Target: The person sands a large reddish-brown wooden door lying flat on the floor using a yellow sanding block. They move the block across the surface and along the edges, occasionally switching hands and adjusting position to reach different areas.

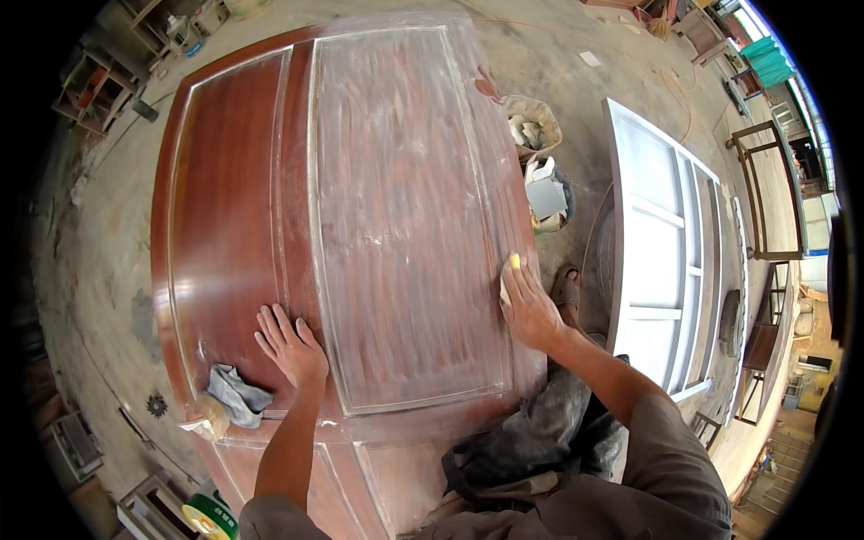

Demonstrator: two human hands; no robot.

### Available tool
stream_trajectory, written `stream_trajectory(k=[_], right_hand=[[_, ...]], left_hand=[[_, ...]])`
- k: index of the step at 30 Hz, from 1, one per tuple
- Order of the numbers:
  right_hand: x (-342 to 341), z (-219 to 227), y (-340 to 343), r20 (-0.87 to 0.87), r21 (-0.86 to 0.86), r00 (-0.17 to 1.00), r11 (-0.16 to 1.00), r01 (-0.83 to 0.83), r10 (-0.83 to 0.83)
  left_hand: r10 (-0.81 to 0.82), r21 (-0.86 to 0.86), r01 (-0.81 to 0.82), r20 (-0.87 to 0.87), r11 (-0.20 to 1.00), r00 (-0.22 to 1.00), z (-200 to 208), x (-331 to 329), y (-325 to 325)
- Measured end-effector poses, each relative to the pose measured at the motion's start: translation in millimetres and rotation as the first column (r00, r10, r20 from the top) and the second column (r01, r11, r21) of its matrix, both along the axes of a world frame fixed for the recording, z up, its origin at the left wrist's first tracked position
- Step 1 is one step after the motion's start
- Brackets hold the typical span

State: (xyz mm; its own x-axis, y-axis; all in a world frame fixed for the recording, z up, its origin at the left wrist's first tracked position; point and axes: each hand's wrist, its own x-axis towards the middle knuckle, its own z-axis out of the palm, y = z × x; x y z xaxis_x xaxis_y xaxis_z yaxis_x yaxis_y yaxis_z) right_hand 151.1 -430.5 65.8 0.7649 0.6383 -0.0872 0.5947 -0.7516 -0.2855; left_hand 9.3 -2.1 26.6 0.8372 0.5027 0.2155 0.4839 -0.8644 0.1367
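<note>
A large reddish-brown wooden door (297,180) with framed panels lies in front of me. Whitish dust with streaky marks covers its right panel (396,198), while the left panel (225,198) is glossy. My left hand (292,349) rests flat on the door near the left panel's lower right corner, fingers spread, holding nothing. At the door's right edge, my right hand (533,310) presses a pale yellow sanding pad (506,286) against the wood, its fingers partly hiding the pad. A grey cloth (238,396) lies on the door, left of my left hand.
A crumpled beige piece (206,417) sits beside the cloth. Beyond the right edge stand a sack (533,124) and a bucket (565,202) of scraps. A white frame (652,234) stands farther right. Dark fabric (540,432) bunches near me; a green-and-white round container (210,515) is lower left.
</note>
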Motion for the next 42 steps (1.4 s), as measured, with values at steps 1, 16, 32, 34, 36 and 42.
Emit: stream_trajectory(k=[1,16,32,34,36,42], right_hand=[[-24.2,4.8,-7.9,-0.054,-0.033,0.998,0.999,-0.019,0.017],[-49.5,1.8,7.6,0.019,-0.015,0.974,0.974,0.227,-0.227],[79.7,-19.1,42.5,0.151,0.024,0.895,0.907,0.42,-0.419],[116.0,-22.1,43.2,0.13,0.056,0.899,0.908,0.415,-0.419],[123.1,-26.6,44.1,0.085,0.08,0.912,0.915,0.395,-0.401],[131.0,-31.6,40.7,0.166,0.091,0.907,0.922,0.377,-0.388]], left_hand=[[0.004,0.004,-0.004,-0.004,1.0,1.0,-0.7,-0.7,-0.6],[-0.002,0.013,0.003,-0.017,1.0,1.0,0.5,0.4,-4.5],[-0.015,-0.005,0.015,0.001,1.0,1.0,-4.9,7.6,-11.3],[-0.027,-0.012,0.027,0.012,1.0,1.0,-7.1,6.9,-13.6],[-0.002,0.001,0.002,-0.02,1.0,1.0,-4.9,0.1,-10.7],[-0.007,0.001,0.007,-0.006,1.0,1.0,-3.4,8.7,-11.7]])
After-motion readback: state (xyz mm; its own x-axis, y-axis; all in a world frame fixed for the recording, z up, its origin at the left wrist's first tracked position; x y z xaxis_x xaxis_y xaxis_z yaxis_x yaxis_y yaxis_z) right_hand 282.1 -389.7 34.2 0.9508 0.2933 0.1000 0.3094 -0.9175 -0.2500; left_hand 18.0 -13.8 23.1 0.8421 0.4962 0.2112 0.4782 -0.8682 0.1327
